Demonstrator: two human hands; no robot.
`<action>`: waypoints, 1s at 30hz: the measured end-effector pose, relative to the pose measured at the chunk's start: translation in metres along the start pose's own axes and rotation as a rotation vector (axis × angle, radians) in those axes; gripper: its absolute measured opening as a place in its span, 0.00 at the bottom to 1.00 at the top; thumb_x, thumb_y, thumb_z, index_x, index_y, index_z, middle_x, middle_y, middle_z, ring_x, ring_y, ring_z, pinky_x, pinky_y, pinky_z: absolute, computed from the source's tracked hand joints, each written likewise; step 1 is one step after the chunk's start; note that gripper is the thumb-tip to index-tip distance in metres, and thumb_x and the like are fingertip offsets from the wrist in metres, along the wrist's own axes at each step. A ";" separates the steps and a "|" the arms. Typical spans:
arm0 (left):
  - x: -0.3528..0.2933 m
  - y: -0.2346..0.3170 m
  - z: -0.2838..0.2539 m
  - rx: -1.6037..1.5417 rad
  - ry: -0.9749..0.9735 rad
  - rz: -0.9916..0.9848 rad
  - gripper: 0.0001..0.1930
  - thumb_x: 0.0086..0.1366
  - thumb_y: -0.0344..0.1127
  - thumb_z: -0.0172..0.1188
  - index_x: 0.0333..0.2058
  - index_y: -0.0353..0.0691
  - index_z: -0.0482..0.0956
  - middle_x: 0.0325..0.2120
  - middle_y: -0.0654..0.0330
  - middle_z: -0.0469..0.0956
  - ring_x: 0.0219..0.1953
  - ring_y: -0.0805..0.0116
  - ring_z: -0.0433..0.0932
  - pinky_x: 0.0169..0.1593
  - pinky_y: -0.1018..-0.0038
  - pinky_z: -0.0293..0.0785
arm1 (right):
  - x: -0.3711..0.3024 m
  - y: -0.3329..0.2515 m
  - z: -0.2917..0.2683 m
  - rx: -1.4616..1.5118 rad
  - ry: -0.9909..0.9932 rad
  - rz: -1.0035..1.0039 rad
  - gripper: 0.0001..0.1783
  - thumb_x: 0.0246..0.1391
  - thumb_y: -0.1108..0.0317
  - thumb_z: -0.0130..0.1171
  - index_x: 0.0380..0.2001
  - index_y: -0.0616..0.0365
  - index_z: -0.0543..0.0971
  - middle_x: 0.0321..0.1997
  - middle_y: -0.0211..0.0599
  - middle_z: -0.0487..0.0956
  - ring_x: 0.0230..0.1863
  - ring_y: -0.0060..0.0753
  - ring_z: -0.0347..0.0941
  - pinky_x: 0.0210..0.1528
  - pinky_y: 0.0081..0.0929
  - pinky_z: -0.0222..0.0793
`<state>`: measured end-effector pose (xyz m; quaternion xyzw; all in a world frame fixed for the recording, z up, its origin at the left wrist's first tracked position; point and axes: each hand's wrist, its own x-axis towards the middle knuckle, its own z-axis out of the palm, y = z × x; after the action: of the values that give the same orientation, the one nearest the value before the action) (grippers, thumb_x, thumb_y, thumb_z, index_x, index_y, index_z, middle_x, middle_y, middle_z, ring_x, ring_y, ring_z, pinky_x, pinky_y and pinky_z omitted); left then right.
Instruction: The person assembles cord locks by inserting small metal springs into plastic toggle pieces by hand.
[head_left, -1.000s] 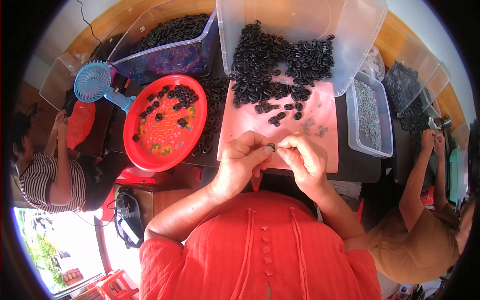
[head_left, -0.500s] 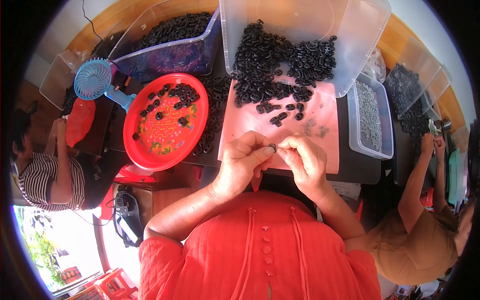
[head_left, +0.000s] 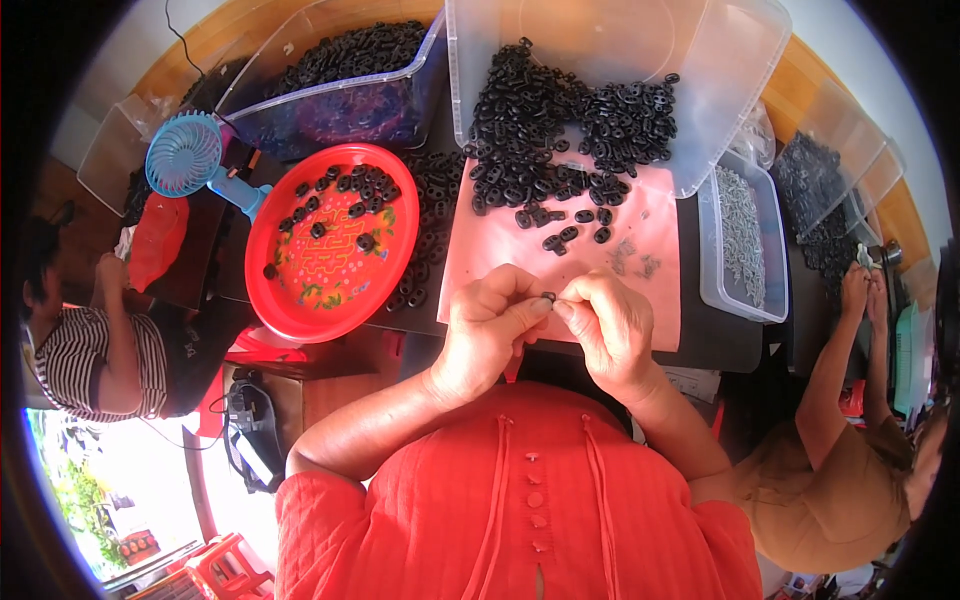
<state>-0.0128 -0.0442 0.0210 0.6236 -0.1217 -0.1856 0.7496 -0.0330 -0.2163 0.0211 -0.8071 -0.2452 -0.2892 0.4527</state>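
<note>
Left hand (head_left: 490,325): thumb and index pinching a small black part (head_left: 548,297), centre of view, over the near side of the pink sheet (head_left: 482,245). Right hand (head_left: 612,330): thumb and index brought together at the part's 3 o'clock edge; can't tell if they grip the part itself or something tiny.

Clock from the hands, 12 = away from wearer. Sheet lies on the dark tabletop (head_left: 718,338). 12 o'clock, near: loose black parts (head_left: 569,234). Further out at 12: heap of same (head_left: 520,110), spilling from a clear bin (head_left: 710,60) onto the sheet. 2 o'clock, on the sheet: scatter of fine grey bits (head_left: 650,266). Between 2 and 3: clear tub (head_left: 745,305) of small silvery pieces (head_left: 740,225). Between 9 and 10: round red tray (head_left: 300,282), floral print, more black parts mostly toward its 1 o'clock side. 10, past the tray: blue fan (head_left: 185,153). Between 10 and 11: deep bin (head_left: 360,115), well filled with black parts.

Co-workers: striped shirt (head_left: 100,365) at 9, brown top (head_left: 815,490) at 4.
</note>
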 end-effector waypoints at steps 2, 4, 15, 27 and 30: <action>0.000 0.002 0.001 -0.008 0.006 0.002 0.02 0.66 0.26 0.57 0.33 0.36 0.73 0.22 0.66 0.73 0.20 0.83 0.69 0.20 0.86 0.64 | -0.001 -0.002 0.001 0.043 -0.004 0.087 0.06 0.55 0.76 0.60 0.29 0.62 0.72 0.23 0.36 0.71 0.20 0.31 0.65 0.23 0.26 0.60; 0.000 0.002 0.001 -0.015 0.013 0.004 0.02 0.66 0.26 0.57 0.33 0.36 0.73 0.22 0.66 0.73 0.20 0.83 0.68 0.21 0.86 0.64 | -0.002 -0.005 0.003 0.086 -0.009 0.175 0.07 0.57 0.74 0.60 0.29 0.62 0.72 0.22 0.33 0.70 0.20 0.26 0.64 0.23 0.23 0.59; 0.004 0.003 -0.007 -0.056 0.024 -0.040 0.02 0.66 0.25 0.58 0.32 0.35 0.75 0.21 0.66 0.74 0.18 0.82 0.68 0.20 0.85 0.63 | 0.001 -0.011 0.007 0.502 -0.034 0.599 0.08 0.60 0.72 0.59 0.28 0.61 0.73 0.21 0.20 0.68 0.22 0.11 0.58 0.24 0.13 0.53; 0.008 0.006 -0.006 -0.155 0.081 -0.139 0.04 0.66 0.30 0.59 0.33 0.37 0.76 0.21 0.64 0.76 0.17 0.82 0.69 0.18 0.85 0.63 | 0.001 0.003 -0.006 0.138 0.043 0.312 0.06 0.54 0.75 0.63 0.32 0.63 0.75 0.26 0.34 0.76 0.25 0.25 0.73 0.28 0.23 0.67; 0.009 0.006 -0.004 -0.136 0.083 -0.127 0.05 0.66 0.30 0.59 0.33 0.36 0.76 0.21 0.64 0.76 0.17 0.82 0.70 0.18 0.85 0.63 | 0.005 0.004 -0.006 0.048 0.005 0.160 0.06 0.51 0.77 0.63 0.31 0.62 0.74 0.26 0.39 0.76 0.25 0.37 0.73 0.27 0.29 0.68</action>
<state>-0.0023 -0.0432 0.0258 0.5848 -0.0380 -0.2147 0.7813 -0.0282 -0.2227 0.0253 -0.8121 -0.1856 -0.2484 0.4942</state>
